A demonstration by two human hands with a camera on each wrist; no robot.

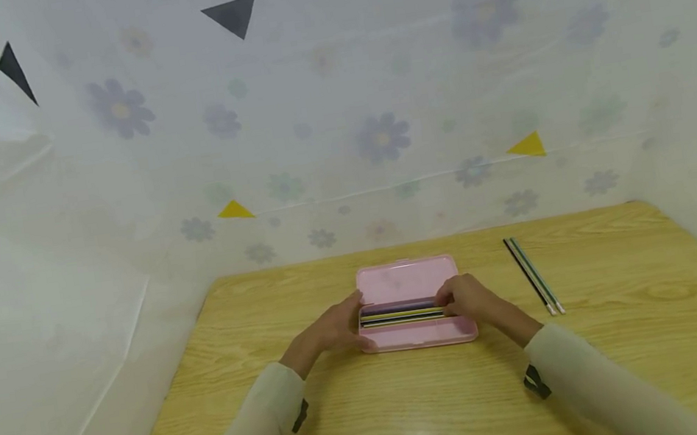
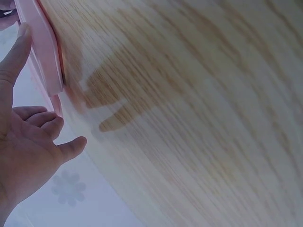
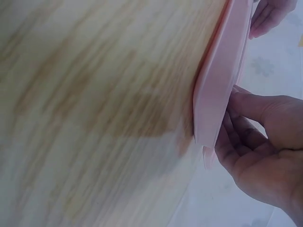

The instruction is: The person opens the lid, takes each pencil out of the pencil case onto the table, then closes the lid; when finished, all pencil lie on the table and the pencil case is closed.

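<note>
A pink pencil case (image 1: pixel 407 280) lies open in the middle of the wooden table (image 1: pixel 638 325), its lid tipped back. A row of dark and yellow pencils (image 1: pixel 402 312) lies in its tray. My left hand (image 1: pixel 337 327) rests at the case's left end, thumb straight along the pink wall (image 2: pixel 45 52) and fingers (image 2: pixel 40 120) loosely curled, holding nothing. My right hand (image 1: pixel 467 299) is at the right end, its thumb and fingers (image 3: pixel 246 106) curled against the case (image 3: pixel 220 90) over the ends of the pencils. The fingertips are hidden behind the case wall.
Two dark pencils (image 1: pixel 533 275) lie side by side on the table right of the case. A white flowered sheet (image 1: pixel 378 139) encloses the table at the back and on both sides. Bare wood stretches in front of the case.
</note>
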